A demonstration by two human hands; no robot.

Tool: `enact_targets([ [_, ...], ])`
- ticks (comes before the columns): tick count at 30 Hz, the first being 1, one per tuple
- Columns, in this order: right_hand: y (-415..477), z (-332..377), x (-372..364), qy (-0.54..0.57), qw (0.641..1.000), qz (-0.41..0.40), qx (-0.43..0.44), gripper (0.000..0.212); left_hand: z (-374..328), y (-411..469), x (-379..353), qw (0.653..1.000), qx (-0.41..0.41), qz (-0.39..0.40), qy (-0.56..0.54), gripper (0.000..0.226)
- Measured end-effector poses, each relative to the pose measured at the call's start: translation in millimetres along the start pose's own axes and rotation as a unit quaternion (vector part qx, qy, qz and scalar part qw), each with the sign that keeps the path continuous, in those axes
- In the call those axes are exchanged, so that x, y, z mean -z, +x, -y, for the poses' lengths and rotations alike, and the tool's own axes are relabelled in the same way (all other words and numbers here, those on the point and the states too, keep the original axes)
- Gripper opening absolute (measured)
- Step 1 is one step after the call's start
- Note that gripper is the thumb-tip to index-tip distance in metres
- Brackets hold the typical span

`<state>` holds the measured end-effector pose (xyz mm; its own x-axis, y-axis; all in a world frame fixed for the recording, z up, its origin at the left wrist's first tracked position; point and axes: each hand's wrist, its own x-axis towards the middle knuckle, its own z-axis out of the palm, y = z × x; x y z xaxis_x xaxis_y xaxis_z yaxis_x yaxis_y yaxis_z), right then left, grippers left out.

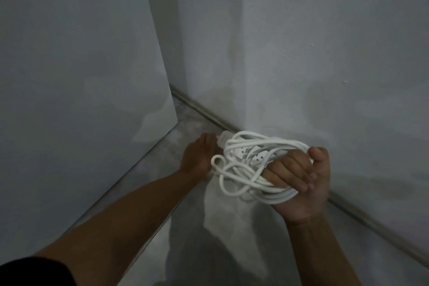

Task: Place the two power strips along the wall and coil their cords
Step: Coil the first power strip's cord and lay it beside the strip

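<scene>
A white power strip [224, 138] lies at the foot of the wall [325, 53], mostly hidden under loops of white cord [239, 169]. My right hand [299, 181] grips a bundle of those loops, fingers curled round them, just above the floor. My left hand [198, 155] reaches to the strip's near end; its fingers are hidden behind the cord, so I cannot tell whether they hold the strip. Only one strip shows.
A grey baseboard [204, 112] runs along the wall's foot from upper left to lower right. A tall flat grey panel [81, 65] stands on the left, close beside my left arm. The floor [197, 227] is pale, glossy and dim.
</scene>
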<state>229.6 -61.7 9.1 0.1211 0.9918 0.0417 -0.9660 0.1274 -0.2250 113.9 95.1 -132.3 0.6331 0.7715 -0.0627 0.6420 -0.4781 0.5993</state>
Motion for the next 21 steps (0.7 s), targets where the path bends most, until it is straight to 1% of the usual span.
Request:
enact_targets([
  [1,-0.9,1.3,4.5,-0.002,1.0,-0.008,0.001,0.041,-2.1,-1.7,2.8,0.998,0.05,0.025,-0.034,0.019],
  [2,-1.0,2.2,8.6,-0.007,1.0,-0.017,0.002,0.041,-5.5,-1.0,3.4,0.99,0.1,0.062,-0.071,0.025],
  [3,-0.3,2.6,12.4,-0.013,1.0,-0.025,0.0,0.041,-7.4,-1.0,4.9,0.987,0.117,0.09,-0.069,0.029],
  [5,3.0,0.8,18.0,-0.02,0.999,-0.031,-0.013,0.041,-12.3,0.3,9.5,0.969,0.181,0.121,-0.119,0.026],
  [6,5.1,-0.7,19.8,-0.022,0.999,-0.03,-0.023,0.04,-13.6,-1.9,15.0,0.953,0.219,0.126,-0.165,0.025],
  [7,7.3,-2.5,21.1,-0.024,0.999,-0.028,-0.033,0.04,-14.4,-5.9,23.2,0.923,0.272,0.134,-0.236,0.028],
  [8,9.3,-4.0,22.4,-0.028,0.998,-0.026,-0.044,0.041,-14.5,-10.2,34.6,0.873,0.339,0.168,-0.307,0.037],
  [9,11.2,-5.3,23.8,-0.031,0.997,-0.026,-0.058,0.041,-11.6,-16.2,46.9,0.806,0.399,0.229,-0.373,0.052],
  [10,13.1,-6.8,25.3,-0.036,0.996,-0.025,-0.073,0.04,-8.7,-22.7,57.4,0.738,0.43,0.314,-0.414,0.073],
  [11,14.7,-8.6,27.1,-0.042,0.995,-0.024,-0.087,0.039,-6.0,-29.1,65.4,0.683,0.43,0.4,-0.435,0.096],
  [12,16.2,-11.5,29.0,-0.048,0.994,-0.023,-0.098,0.04,-5.1,-34.8,71.4,0.639,0.413,0.465,-0.453,0.113],
  [13,17.7,-15.5,31.1,-0.051,0.993,-0.021,-0.108,0.041,-4.9,-39.2,74.8,0.614,0.379,0.512,-0.467,0.121],
  [14,18.7,-20.1,33.3,-0.05,0.992,-0.019,-0.116,0.042,-7.7,-42.1,75.8,0.601,0.339,0.538,-0.484,0.123],
  [15,19.1,-24.5,35.5,-0.046,0.992,-0.018,-0.12,0.042,-12.3,-44.4,74.1,0.589,0.303,0.549,-0.51,0.121],
  [17,17.7,-30.2,41.2,-0.029,0.993,-0.012,-0.116,0.042,-18.7,-45.8,65.2,0.572,0.271,0.531,-0.563,0.116],
  [19,13.7,-34.3,47.9,-0.016,0.995,-0.01,-0.101,0.041,-19.3,-46.7,52.1,0.568,0.266,0.486,-0.608,0.107],
  [20,11.2,-37.1,51.9,-0.012,0.996,-0.014,-0.09,0.041,-19.8,-47.5,45.4,0.56,0.27,0.463,-0.632,0.1],
  [21,9.0,-40.4,55.8,-0.008,0.997,-0.019,-0.08,0.041,-20.9,-48.5,39.4,0.543,0.28,0.434,-0.662,0.093],
])
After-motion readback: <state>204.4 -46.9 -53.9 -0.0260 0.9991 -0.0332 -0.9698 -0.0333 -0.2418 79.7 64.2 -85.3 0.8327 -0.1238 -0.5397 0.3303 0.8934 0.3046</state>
